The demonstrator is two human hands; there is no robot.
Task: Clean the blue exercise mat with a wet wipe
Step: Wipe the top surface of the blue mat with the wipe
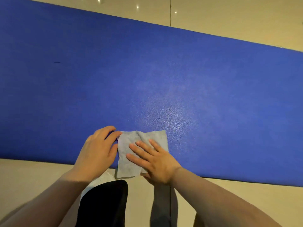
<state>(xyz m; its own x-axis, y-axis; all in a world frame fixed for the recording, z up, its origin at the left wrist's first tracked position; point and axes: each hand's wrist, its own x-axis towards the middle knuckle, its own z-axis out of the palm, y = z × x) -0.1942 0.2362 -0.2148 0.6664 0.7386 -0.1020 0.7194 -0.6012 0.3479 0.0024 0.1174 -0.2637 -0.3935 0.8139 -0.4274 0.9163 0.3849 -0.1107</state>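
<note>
Wet wipe (129, 163): spread at blue exercise mat (147, 79) near edge, under right hand (155, 163), fingers flat, pressing. Left hand (98, 151): fingertips curled at wipe's corner, seemingly smoothing. Step: spreading. Next: wiping strokes away from hands.

One blue exercise mat (147, 76), one wet wipe (131, 164), two hands, left hand (96, 151), right hand (157, 163)

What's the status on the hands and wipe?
Right hand flat on wipe. Left hand touching its left edge. Wipe overhangs mat near edge. Nothing obstructing.
</note>
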